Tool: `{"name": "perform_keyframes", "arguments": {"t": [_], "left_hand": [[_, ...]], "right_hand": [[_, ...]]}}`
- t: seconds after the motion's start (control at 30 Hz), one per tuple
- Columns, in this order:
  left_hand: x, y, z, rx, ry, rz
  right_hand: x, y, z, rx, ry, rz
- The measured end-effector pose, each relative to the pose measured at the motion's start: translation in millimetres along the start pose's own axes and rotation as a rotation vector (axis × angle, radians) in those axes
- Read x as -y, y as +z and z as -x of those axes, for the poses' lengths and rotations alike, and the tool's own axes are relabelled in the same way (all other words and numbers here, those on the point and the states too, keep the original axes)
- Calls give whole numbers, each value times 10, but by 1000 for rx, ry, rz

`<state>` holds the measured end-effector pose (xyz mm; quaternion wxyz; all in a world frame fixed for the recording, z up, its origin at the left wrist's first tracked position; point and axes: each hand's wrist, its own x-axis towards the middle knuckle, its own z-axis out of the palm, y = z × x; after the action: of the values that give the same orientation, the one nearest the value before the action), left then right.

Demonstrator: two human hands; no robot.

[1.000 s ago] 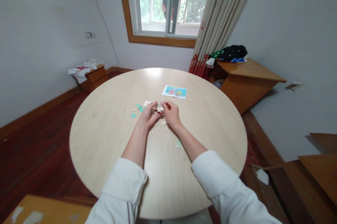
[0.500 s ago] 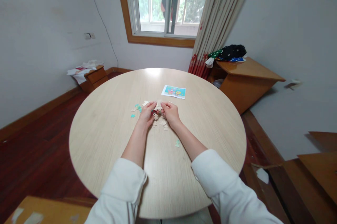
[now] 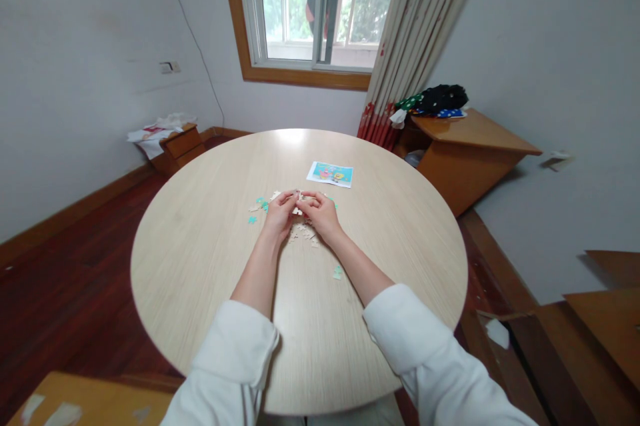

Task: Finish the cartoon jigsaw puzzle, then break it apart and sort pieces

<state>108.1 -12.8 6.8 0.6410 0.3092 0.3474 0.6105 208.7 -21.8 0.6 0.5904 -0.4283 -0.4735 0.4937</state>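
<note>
My left hand (image 3: 281, 214) and my right hand (image 3: 320, 215) meet above the middle of the round table, fingertips touching. Between them they grip pale jigsaw puzzle pieces (image 3: 298, 210), largely covered by the fingers. Below and around the hands lie loose puzzle pieces (image 3: 306, 233), mostly pale side up. Several turquoise pieces (image 3: 262, 203) rest left of my left hand, one of them (image 3: 252, 220) a little apart. Nearer to me, by my right forearm, is a light green piece (image 3: 337, 273). A printed cartoon picture (image 3: 331, 174) lies flat beyond the hands.
The round table (image 3: 200, 266) has a pale wood top. A wooden cabinet (image 3: 475, 146) with folded cloth (image 3: 443, 101) stands at the back right beside a curtain (image 3: 415, 33). Low wooden furniture (image 3: 177, 146) is at the back left. A window (image 3: 310, 6) is straight ahead.
My hands have come closer together, with the right fingers moving left over the pieces. The loose pieces beneath are more covered now.
</note>
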Motion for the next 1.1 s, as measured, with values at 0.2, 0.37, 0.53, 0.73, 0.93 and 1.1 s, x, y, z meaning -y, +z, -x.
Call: {"name": "perform_keyframes", "arguments": {"t": [0.2,0.37,0.53,0.73,0.93,1.1], "left_hand": [[25,-13,-34,-14,30,-4],[23,-7,-26,12,28,25],[-17,-1,-6,2,-5,37],[-15,-29,-67,-144,150,-29],[-23,-122,-114,-247,403,-382],[-102,-244,-77,-228,540,-926]], "right_hand": [[-14,-27,-7,-60,-81,37],[-16,-35,-23,-71,-176,143],[-46,-59,-48,-108,-195,176],[-2,-189,-84,-135,-266,429],[-3,-362,-61,-129,-263,962],[35,-471,4,163,-69,1141]]}}
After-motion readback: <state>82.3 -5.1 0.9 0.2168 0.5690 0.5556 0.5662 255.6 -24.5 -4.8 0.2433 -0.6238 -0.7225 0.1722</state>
